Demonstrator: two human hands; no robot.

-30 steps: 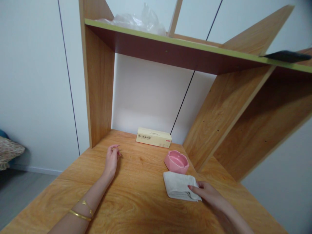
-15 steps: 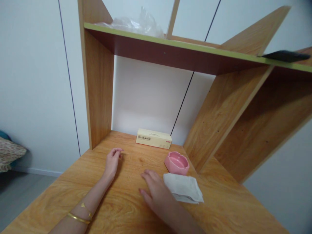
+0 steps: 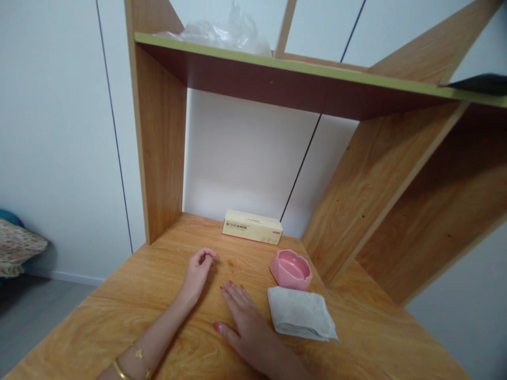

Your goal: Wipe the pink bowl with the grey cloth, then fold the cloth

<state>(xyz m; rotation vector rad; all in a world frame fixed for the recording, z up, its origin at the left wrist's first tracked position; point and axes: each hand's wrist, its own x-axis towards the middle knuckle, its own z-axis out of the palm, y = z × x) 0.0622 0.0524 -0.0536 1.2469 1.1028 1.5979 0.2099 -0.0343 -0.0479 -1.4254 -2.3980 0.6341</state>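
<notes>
Head view: "保鲜膜" lettering (image 3: 236, 226) on cream box (image 3: 253, 220)

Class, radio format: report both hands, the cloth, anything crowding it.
Left hand loosely curled, nothing visible inside. Right hand palm down beside folded cloth. Cloth unheld. Pink dish close behind.
</notes>
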